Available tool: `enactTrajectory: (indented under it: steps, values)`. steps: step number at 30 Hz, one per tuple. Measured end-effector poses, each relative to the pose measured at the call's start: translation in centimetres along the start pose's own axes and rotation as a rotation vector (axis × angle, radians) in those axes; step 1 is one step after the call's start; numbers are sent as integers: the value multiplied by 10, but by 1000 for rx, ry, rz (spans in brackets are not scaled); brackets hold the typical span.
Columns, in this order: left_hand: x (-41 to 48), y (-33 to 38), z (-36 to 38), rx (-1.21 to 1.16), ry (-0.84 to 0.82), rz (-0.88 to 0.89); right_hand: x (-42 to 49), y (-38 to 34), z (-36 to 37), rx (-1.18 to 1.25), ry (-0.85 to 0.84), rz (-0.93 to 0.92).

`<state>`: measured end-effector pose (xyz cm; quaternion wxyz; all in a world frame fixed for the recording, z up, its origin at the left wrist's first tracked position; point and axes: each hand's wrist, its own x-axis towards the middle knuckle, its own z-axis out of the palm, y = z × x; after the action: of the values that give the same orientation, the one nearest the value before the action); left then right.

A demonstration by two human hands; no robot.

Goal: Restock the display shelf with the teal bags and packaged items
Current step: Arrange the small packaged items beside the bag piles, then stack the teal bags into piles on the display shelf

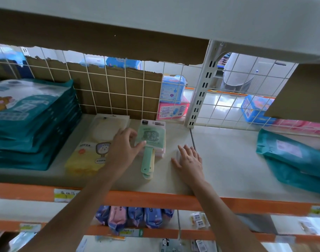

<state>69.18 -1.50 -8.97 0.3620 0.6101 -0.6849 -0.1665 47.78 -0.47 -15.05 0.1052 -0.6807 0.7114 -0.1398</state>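
- Head view: the left hand (125,142) reaches over the middle of the display shelf (228,160). Its thumb lies on the face of the green packaged item (152,138), and its fingers (127,131) are bent at that pack's left edge. I cannot tell whether they clasp the pack or only touch it.
- The green packaged item is paddle-shaped, lies flat on top of similar pink and yellow ones, and has its handle pointing toward the shelf's front edge.
- Just left of it, partly under the left wrist, lies a yellow packaged item (84,159) with a cartoon print.
- The right hand (189,160) rests palm down on the bare shelf just right of the green pack, fingers straight and spread apart, holding nothing.
- A tall stack of teal bags (33,128) sits flat at the left end of the shelf, against the wire grid (228,99) backed with cardboard (119,91).
- More teal bags (292,160) lie loosely at the far right, well apart from both hands.
- The orange front rail (155,199) carries price labels, and blue and pink packs (133,218) fill the shelf below.
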Motion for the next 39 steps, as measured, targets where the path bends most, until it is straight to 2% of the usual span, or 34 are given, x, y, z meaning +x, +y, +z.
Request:
enactTrajectory:
  steps: [4,7,10,17,23,27,30,33,36,39]
  values:
    - [10,2,7,-24,-274,9,0,1,-1,-1,0,6]
    - [16,0,19,26,-365,-8,-1,2,-1,-3,-5,9]
    - [17,-1,28,64,-352,-32,-1,0,-2,-4,-2,9]
    - [11,3,42,140,-198,-56,0,0,-1,-14,-13,18]
    - [8,9,49,163,-179,-110,-1,-1,-1,-12,-8,19]
    - [9,5,43,208,-217,-65,-1,-2,-2,-1,-5,24]
    - [12,3,38,139,-279,-55,-1,-3,-4,5,-19,28]
    - [10,7,34,128,-262,-47,-3,-3,-9,15,-29,43]
    - [7,23,29,160,-238,30,-9,-2,-16,-4,21,59]
    - [10,46,27,164,-230,181,-15,3,-31,-64,85,89]
